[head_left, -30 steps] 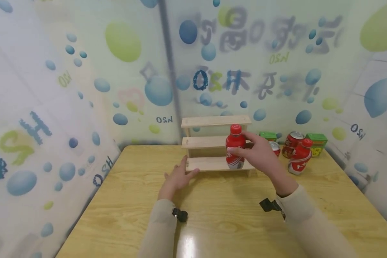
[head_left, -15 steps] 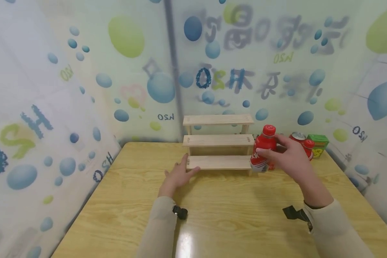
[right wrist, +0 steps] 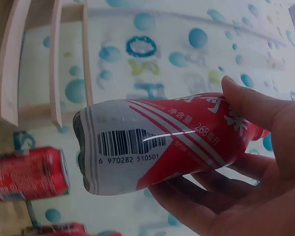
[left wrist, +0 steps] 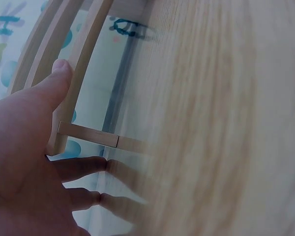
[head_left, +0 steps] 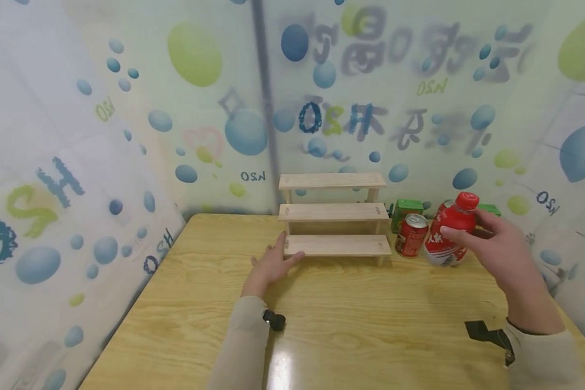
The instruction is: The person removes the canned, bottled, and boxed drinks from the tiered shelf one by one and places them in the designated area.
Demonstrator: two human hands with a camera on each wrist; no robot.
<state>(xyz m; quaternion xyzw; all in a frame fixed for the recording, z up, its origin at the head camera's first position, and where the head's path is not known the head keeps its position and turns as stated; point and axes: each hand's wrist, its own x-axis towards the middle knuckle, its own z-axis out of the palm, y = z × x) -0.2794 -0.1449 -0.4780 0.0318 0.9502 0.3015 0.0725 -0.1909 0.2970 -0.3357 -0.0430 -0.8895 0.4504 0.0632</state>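
Observation:
My right hand [head_left: 502,249] holds a red plastic drink bottle [head_left: 452,230] with a red cap, thumb on one side and fingers on the other. In the right wrist view the bottle [right wrist: 162,142] shows its barcode and white lower part. A red drink can [head_left: 411,236] stands just left of it. My left hand [head_left: 271,266] rests at the left end of a three-step wooden rack [head_left: 336,245]. Seen from the left wrist, its thumb [left wrist: 61,73] lies on the lowest board, while the other fingers reach straight down to the table.
Behind the can stands a green box [head_left: 406,208]. Another green box [head_left: 489,208] shows partly behind the right hand, and a second can is mostly hidden by the bottle. The wooden table [head_left: 351,325] meets a patterned curtain [head_left: 214,124] at the back.
My right hand has carried the bottle from in front of the rack rightward, to the cans and boxes. My left hand stays at the rack's left end.

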